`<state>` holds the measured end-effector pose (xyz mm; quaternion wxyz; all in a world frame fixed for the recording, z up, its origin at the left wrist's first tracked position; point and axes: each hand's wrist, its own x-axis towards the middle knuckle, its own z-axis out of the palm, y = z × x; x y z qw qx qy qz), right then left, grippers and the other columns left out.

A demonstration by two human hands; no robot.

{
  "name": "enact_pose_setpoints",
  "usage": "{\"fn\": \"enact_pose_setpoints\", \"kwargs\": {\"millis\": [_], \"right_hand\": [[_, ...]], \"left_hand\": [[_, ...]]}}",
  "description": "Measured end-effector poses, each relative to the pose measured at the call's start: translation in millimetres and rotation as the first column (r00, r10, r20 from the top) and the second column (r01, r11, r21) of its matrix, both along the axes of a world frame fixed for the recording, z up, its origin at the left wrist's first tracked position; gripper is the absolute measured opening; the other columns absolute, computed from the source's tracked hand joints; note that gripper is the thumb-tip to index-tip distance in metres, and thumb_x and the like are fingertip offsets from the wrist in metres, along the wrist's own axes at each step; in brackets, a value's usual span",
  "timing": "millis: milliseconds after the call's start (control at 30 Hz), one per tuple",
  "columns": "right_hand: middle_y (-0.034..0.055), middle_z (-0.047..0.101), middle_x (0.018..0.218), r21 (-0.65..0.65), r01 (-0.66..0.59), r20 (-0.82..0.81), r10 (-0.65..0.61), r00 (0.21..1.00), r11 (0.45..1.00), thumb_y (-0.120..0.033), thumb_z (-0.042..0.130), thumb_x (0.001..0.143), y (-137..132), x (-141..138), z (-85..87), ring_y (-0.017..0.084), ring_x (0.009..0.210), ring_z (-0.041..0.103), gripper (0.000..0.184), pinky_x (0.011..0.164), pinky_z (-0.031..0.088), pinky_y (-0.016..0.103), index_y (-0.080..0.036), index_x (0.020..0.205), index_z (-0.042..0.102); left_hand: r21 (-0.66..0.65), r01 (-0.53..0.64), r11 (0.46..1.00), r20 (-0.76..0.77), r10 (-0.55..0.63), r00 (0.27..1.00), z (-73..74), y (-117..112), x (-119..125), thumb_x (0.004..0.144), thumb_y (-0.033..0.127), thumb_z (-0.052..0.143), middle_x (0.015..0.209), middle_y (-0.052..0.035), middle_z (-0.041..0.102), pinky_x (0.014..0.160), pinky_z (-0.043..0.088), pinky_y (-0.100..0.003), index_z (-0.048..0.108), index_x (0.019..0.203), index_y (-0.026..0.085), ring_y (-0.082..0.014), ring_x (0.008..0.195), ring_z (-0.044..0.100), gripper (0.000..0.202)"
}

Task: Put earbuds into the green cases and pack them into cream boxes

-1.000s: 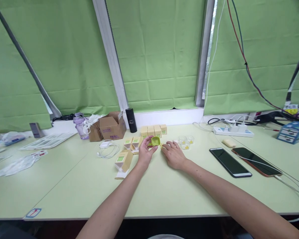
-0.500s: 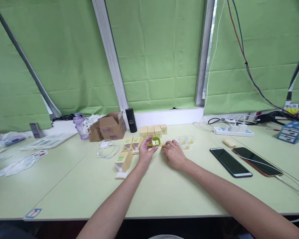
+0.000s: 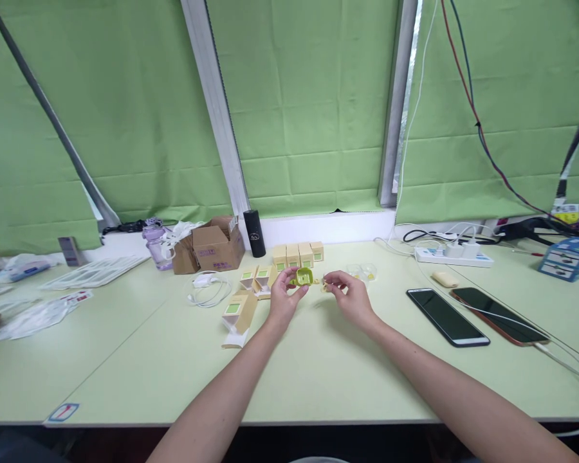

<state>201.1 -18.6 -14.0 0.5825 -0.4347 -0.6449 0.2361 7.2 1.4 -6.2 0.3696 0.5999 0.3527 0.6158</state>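
Head view: left hand [image 3: 284, 299] holds green case [image 3: 304, 277]; carton print [image 3: 220, 265] illegible.

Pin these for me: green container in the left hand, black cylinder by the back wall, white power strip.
Green container [image 3: 305, 277]: head view, on its open hollow.
Black cylinder [image 3: 255, 235]: head view, middle of its side.
White power strip [image 3: 456, 261]: head view, on its front side.

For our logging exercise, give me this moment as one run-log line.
left hand: holding open yellow-green case | right hand: pinching small pale piece, details unclear | nearby: small cardboard boxes, clear containers
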Motion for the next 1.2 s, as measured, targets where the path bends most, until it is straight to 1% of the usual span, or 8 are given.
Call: {"fn": "enact_pose_setpoints", "kwargs": {"millis": [167,267,433,600,700,967,1067,1200], "right_hand": [[0.0075,0.080,0.096,-0.087,-0.124,-0.270,0.097,0.958,0.988,-0.039,0.073,0.080,1.9,2.2,5.1,0.023,0.082,0.069,0.024,0.072,0.053,0.036,-0.023,0.096,0.081],[0.0067,0.078,0.090,-0.092,-0.169,-0.356,0.126,0.926,0.981,-0.043,0.079,0.076,-1.8,3.0,11.7,0.019,0.074,0.063,0.029,0.064,0.050,0.032,-0.021,0.096,0.082],[0.0049,0.074,0.083,-0.132,-0.262,-0.473,0.171,0.864,0.956,-0.051,0.085,0.074,-8.6,4.2,18.2,0.016,0.069,0.059,0.037,0.062,0.049,0.031,-0.021,0.095,0.080],[0.0014,0.064,0.068,-0.191,-0.334,-0.585,0.166,0.794,0.923,-0.057,0.088,0.070,-8.2,4.6,14.8,0.015,0.066,0.056,0.041,0.055,0.042,0.026,-0.019,0.076,0.074],[0.0001,0.061,0.067,-0.216,-0.362,-0.618,0.160,0.770,0.907,-0.058,0.089,0.070,-6.4,5.1,11.3,0.013,0.063,0.054,0.043,0.052,0.040,0.024,-0.020,0.073,0.071],[-0.0012,0.061,0.067,-0.245,-0.374,-0.632,0.145,0.761,0.894,-0.059,0.090,0.067,-4.9,5.3,10.3,0.011,0.059,0.053,0.046,0.051,0.039,0.023,-0.019,0.073,0.069],[-0.0011,0.063,0.068,-0.237,-0.377,-0.620,0.160,0.768,0.895,-0.059,0.090,0.068,-6.9,4.7,11.7,0.012,0.058,0.057,0.045,0.051,0.042,0.024,-0.019,0.079,0.071],[0.0012,0.070,0.076,-0.207,-0.395,-0.589,0.208,0.781,0.895,-0.055,0.089,0.070,-10.7,3.2,13.6,0.016,0.064,0.068,0.045,0.057,0.051,0.028,-0.020,0.094,0.073]], "left_hand": [[0.034,-0.005,0.999,-0.077,0.007,0.997,-1.2,-2.6,1.7,0.073,0.023,0.083,0.123,-0.0113,0.074,0.090,0.048,-0.036,0.066,0.119,0.020,-0.0274,0.115,0.068,0.050],[0.055,0.004,0.998,-0.115,0.002,0.993,-1.7,-5.3,2.8,0.075,0.023,0.082,0.124,-0.0108,0.074,0.092,0.048,-0.038,0.066,0.120,0.022,-0.0277,0.118,0.067,0.048],[0.065,0.003,0.998,-0.142,0.007,0.990,-1.5,-8.1,3.9,0.074,0.020,0.083,0.124,-0.0101,0.074,0.093,0.047,-0.038,0.067,0.118,0.023,-0.0281,0.119,0.067,0.047],[0.053,0.003,0.999,-0.146,0.005,0.989,-1.0,-9.6,4.8,0.074,0.019,0.083,0.124,-0.0095,0.074,0.094,0.046,-0.038,0.068,0.117,0.024,-0.0271,0.118,0.067,0.046],[0.051,0.006,0.999,-0.140,0.001,0.990,-0.6,-10.2,5.4,0.073,0.018,0.083,0.123,-0.0093,0.075,0.094,0.046,-0.038,0.069,0.116,0.024,-0.0273,0.118,0.067,0.046],[0.043,0.010,0.999,-0.153,-0.003,0.988,1.6,-12.6,6.4,0.073,0.018,0.082,0.123,-0.0094,0.074,0.094,0.045,-0.039,0.069,0.116,0.024,-0.0275,0.117,0.067,0.045],[0.050,0.007,0.999,-0.150,0.001,0.989,2.1,-13.8,6.3,0.073,0.019,0.083,0.123,-0.0095,0.074,0.094,0.046,-0.039,0.069,0.116,0.024,-0.0275,0.116,0.067,0.045],[0.059,0.000,0.998,-0.157,0.009,0.988,2.6,-14.6,6.4,0.073,0.020,0.084,0.122,-0.0092,0.075,0.093,0.046,-0.039,0.069,0.115,0.024,-0.0273,0.114,0.068,0.044]]}}
